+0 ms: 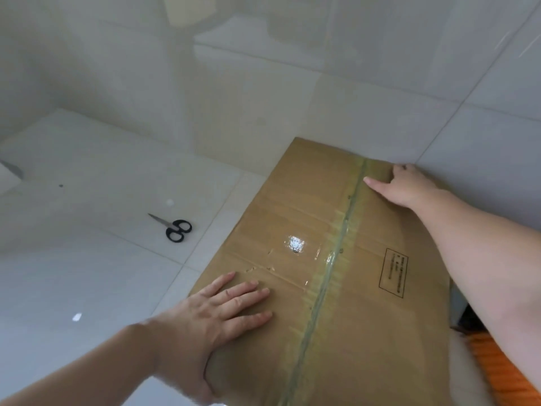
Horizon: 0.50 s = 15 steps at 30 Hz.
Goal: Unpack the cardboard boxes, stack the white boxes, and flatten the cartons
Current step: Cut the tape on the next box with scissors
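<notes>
A large brown cardboard box (295,218) fills the lower right of the head view, its top flaps closed and sealed by a strip of clear tape along the middle seam. My left hand (216,315) lies flat on the near left part of the top, fingers spread, thumb wrapped over the box's near edge. My right hand (401,183) grips the far right edge of the box, thumb on top by the tape seam and fingers curled over the edge. No white boxes are visible.
Black-handled scissors (172,227) lie on the glossy pale tiled floor (87,273) to the left of the box. An orange ribbed object (503,373) shows at the lower right beneath my right forearm.
</notes>
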Tool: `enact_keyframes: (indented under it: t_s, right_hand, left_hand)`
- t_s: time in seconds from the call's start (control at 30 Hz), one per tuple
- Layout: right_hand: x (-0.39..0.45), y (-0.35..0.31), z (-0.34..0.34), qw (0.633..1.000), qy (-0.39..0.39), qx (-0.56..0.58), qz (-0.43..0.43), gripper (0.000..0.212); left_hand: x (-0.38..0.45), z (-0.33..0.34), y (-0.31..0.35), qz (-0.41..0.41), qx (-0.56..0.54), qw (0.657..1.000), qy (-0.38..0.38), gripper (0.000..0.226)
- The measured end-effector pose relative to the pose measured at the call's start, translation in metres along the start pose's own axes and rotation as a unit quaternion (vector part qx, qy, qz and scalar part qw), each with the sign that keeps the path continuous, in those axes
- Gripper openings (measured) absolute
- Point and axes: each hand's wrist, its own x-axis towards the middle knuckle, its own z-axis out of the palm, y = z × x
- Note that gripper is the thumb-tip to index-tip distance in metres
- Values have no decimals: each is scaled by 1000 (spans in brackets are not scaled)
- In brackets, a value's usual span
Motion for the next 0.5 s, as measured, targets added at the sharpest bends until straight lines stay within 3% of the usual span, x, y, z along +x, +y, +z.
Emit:
enact_keyframes:
  t_s: [0.13, 0.5]
  right_hand:
    - [-1, -4, 0, 1000, -18, 8, 13, 130]
    - [-85, -43, 9, 996, -93, -2, 6, 147]
  left_hand:
    - [-25, -8, -26, -16, 14, 999, -32, 116]
    - [-134, 0, -53, -166, 24, 980, -107, 113]
